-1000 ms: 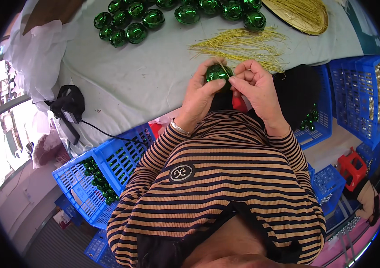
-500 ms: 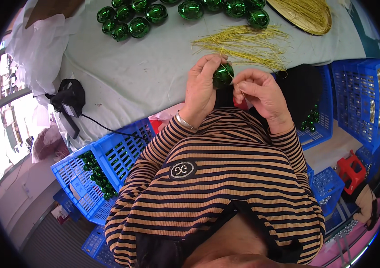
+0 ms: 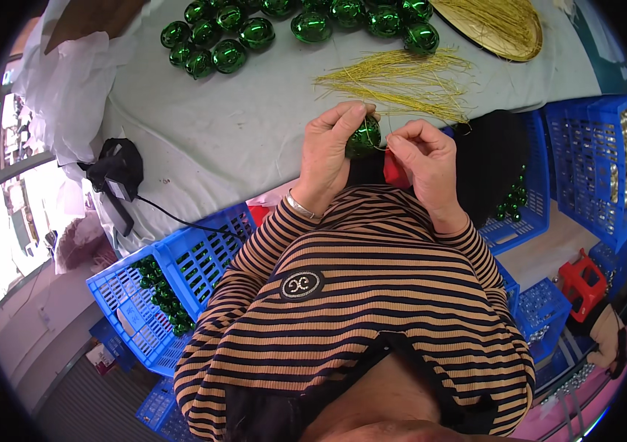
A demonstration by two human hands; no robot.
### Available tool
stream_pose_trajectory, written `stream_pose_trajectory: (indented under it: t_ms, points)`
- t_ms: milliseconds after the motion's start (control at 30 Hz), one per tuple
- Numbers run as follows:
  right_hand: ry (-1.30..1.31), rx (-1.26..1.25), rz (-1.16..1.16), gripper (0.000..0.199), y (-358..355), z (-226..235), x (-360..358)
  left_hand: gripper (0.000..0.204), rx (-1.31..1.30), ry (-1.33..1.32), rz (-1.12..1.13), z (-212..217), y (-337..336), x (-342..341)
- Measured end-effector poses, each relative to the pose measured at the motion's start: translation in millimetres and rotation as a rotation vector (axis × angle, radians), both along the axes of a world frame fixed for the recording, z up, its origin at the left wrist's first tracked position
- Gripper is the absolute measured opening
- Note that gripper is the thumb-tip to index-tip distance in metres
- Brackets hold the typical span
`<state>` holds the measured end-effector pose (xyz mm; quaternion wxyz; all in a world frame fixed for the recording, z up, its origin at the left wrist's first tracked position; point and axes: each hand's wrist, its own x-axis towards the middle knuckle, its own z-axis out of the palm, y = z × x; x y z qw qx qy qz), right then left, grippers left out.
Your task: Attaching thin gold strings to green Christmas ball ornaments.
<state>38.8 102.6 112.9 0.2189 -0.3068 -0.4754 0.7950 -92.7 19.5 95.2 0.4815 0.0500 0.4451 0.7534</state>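
My left hand [image 3: 327,151] is closed round a shiny green bauble [image 3: 362,140] at the table's near edge. Thumb and forefinger meet at the ball's top, where a thin gold string shows. To its right, my right hand [image 3: 431,158] pinches a thin end of this string, which curves across the ball's right side. A loose bundle of gold strings [image 3: 409,77] lies on the table just beyond both hands. Below my right fingers is something red [image 3: 395,171], partly hidden. The far side of the bauble cannot be seen.
Several green baubles [image 3: 310,27] lie across the far table. A gold-rimmed tray [image 3: 537,48] bears more gold strings. Blue crates [image 3: 170,272] with green baubles stand at left; another crate [image 3: 582,162] is at right, near a red stool [image 3: 582,283]. A black cable [image 3: 173,214] hangs at left.
Both hands have shifted slightly down and left, with the bauble. My right fingers have come a little nearer to it, and the string now bends across its side.
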Motion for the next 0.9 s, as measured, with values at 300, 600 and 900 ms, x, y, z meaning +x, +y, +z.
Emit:
stream_pose_trajectory:
  t_ms: [300,600,900]
  points:
    - [0.049,0.040,0.045,0.007,-6.3,-6.3,1.9,0.018,-0.017,-0.063,0.034,-0.1,0.3,-2.5]
    - [0.068,-0.127,0.087,0.009,-5.1,-9.7,3.9,0.019,0.007,-0.078,-0.020,-2.7,-3.1,-5.7]
    - [0.049,-0.215,0.132,0.008,-3.7,-11.2,5.6,0.019,0.012,-0.038,-0.030,-0.7,-2.6,-3.4]
